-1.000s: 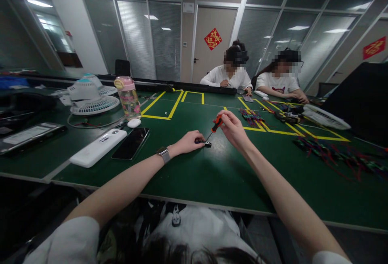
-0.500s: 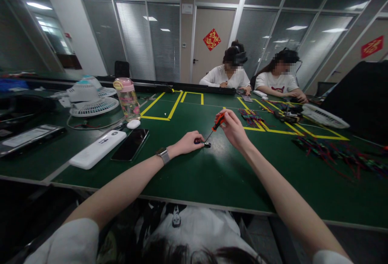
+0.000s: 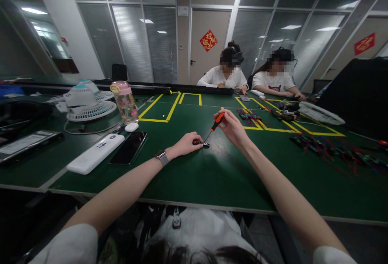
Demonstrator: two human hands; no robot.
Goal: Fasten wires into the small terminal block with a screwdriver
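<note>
Holding small dark part (image 3: pixel 206 145) on green table (image 3: pixel 194 183) with left hand (image 3: pixel 185 144) from nine o'clock; gripping screwdriver (image 3: pixel 217 123) in right hand (image 3: pixel 233 128), aiming at part from one o'clock. Seemingly screwdriving; next, calls for steady tip.

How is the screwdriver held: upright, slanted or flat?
Slanted, tip down: the screwdriver slopes from the right hand down toward the small part at the left hand. Whether its tip touches the part, I cannot tell.

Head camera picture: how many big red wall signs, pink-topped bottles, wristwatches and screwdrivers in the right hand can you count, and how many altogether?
Big red wall signs: 2
Pink-topped bottle: 1
Wristwatch: 1
Screwdriver in the right hand: 1
Total: 5
</note>
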